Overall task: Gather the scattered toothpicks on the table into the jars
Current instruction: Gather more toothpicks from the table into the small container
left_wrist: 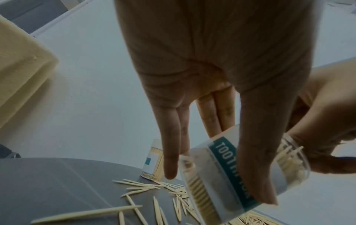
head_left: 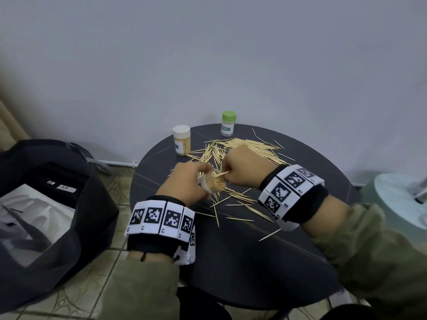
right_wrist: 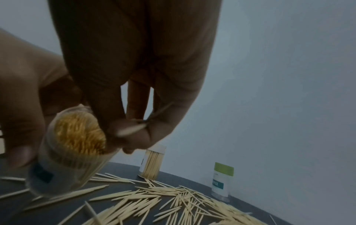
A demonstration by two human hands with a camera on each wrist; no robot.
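Flanking scattered toothpicks (head_left: 242,147): white-lidded jar (head_left: 182,140), green-lidded jar (head_left: 228,123).

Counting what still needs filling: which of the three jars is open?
The jar gripped in the left hand, tilted and uncapped; the white-capped jar and green-capped jar stand closed.

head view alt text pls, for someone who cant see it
Over a round dark table, the left hand holds a tilted open jar packed with toothpicks while the right hand feeds in a toothpick. Loose toothpicks litter the table; a white-lidded jar and a green-lidded jar stand at the far edge.
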